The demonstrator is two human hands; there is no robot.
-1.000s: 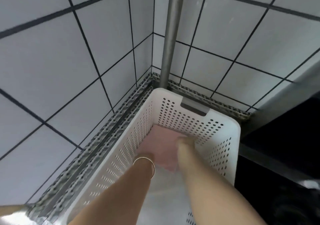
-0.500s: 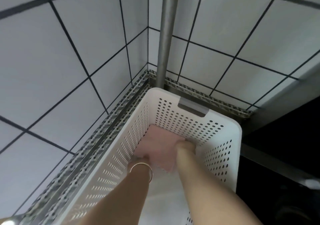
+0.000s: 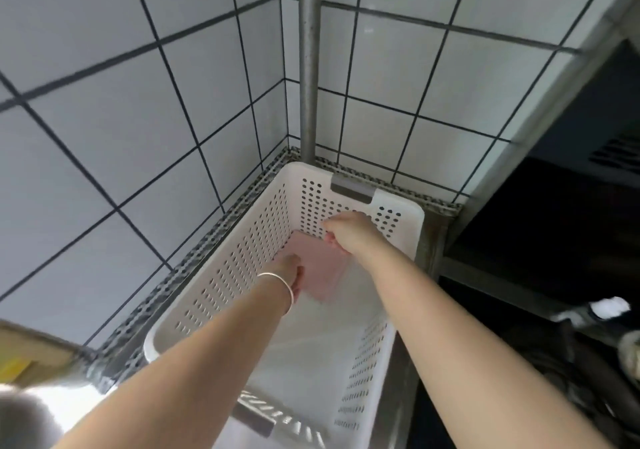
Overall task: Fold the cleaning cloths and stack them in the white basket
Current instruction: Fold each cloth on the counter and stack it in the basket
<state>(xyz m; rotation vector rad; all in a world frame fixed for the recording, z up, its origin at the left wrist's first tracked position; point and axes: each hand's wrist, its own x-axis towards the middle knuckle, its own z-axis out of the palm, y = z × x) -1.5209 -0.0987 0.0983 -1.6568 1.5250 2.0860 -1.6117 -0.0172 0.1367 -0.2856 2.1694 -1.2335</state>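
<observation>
The white basket (image 3: 398, 237) with perforated walls stands in the tiled corner. A folded pink cloth (image 3: 320, 272) lies flat on its floor at the far end. My left hand (image 3: 292, 270), a thin bangle on its wrist, reaches down inside and rests on the cloth's left edge, its fingers mostly hidden behind the wrist. My right hand (image 3: 349, 232) hovers higher, over the cloth's far right corner near the far wall. Its fingers are loosely curled with its back toward me.
A metal pole (image 3: 308, 68) rises right behind the basket in the corner. Tiled walls close the left and far sides. A dark shelf unit (image 3: 554, 241) stands to the right. A yellow-brown object (image 3: 20, 355) sits at the lower left.
My right hand has lifted off the cloth and moved toward the far wall. My left hand stays low at the cloth's left edge. The view has pulled back, showing more of the basket.
</observation>
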